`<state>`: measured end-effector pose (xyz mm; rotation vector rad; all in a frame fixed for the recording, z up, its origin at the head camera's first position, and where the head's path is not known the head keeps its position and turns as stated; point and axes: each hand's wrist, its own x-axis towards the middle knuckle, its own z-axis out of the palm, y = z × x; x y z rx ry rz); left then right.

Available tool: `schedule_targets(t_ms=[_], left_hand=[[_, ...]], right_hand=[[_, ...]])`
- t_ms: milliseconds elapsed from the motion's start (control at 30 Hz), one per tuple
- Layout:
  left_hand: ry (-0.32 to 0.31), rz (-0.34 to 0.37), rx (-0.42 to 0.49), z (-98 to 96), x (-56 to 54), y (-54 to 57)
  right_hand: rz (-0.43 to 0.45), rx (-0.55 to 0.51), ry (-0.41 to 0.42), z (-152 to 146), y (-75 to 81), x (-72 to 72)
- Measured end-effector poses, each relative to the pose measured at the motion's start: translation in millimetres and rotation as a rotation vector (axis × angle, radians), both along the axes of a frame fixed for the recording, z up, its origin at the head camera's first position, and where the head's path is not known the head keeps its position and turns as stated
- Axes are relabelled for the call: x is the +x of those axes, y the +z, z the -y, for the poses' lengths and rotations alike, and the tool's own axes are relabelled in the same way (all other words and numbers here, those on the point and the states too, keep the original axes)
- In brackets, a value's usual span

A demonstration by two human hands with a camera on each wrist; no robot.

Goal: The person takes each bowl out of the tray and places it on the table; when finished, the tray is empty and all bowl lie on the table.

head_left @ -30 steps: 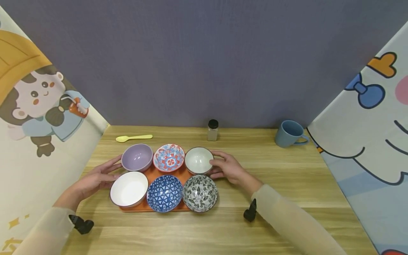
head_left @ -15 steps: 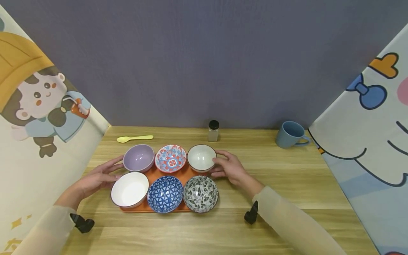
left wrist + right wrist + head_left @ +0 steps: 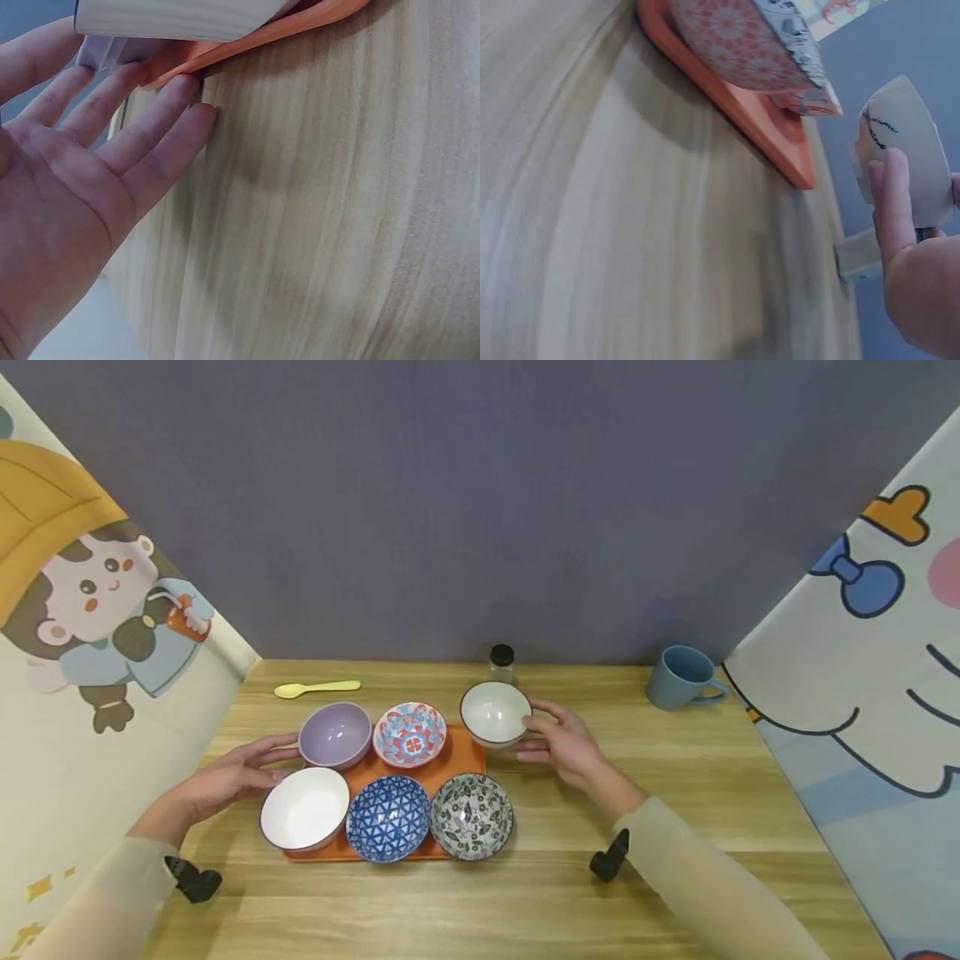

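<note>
My right hand (image 3: 567,749) pinches a pale bowl (image 3: 495,714) with a dark rim, thumb over the rim and fingers beneath. In the right wrist view this bowl (image 3: 911,150) is up off the table, a dark brushstroke on its outside. My left hand (image 3: 225,783) lies at the left side of the orange tray (image 3: 468,752), fingers loosely extended, fingertips right at the purple bowl (image 3: 335,735) and the white bowl (image 3: 303,810). Also on the tray stand a red-and-blue patterned bowl (image 3: 410,735), a blue triangle-patterned bowl (image 3: 388,818) and a black floral bowl (image 3: 471,817).
Behind the lifted bowl, a small jar (image 3: 502,662) with a black lid is partly hidden. A yellow spoon (image 3: 317,689) lies at the back left. Towards the back right stands a blue mug (image 3: 681,677). A grey panel (image 3: 480,510) closes off the wooden table's far edge.
My right hand has lifted the pale bowl off the tray's back right corner and carried it right and away. The purple and red-and-blue bowls have shifted slightly right. The left hand stays about put.
</note>
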<state>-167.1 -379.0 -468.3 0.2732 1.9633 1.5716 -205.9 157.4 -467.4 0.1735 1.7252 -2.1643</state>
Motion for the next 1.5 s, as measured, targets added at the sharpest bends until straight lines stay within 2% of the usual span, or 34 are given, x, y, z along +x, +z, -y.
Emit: schedule_targets(t_ms=[433,567,800,867,1100,1367,1500], left_hand=[[-0.085,0.014,-0.002,-0.6,-7.8,0.0],[-0.038,-0.009,-0.071,-3.1,-9.1,-1.3],[0.167,-0.015,-0.199,-13.3,-15.8,-3.6],[0.195,-0.012,-0.224,-16.5,-19.5,-3.9],[0.201,-0.003,-0.289,-26.6,-32.4,-4.3],[0.196,0.026,-0.336,-28.7,-34.7,-2.7],[0.168,0.018,-0.355,-30.0,-36.6,-2.6]], right_hand=[[-0.022,-0.011,-0.057,-32.4,13.8,0.3],[-0.040,-0.006,-0.070,-38.6,16.8,0.1],[-0.056,0.007,-0.068,-44.3,19.7,0.7],[-0.054,0.010,-0.070,-44.9,20.2,1.0],[-0.049,0.015,-0.077,-48.0,18.9,1.0],[-0.046,0.007,-0.086,-52.6,16.8,0.5],[-0.048,0.014,-0.093,-56.9,18.3,1.5]])
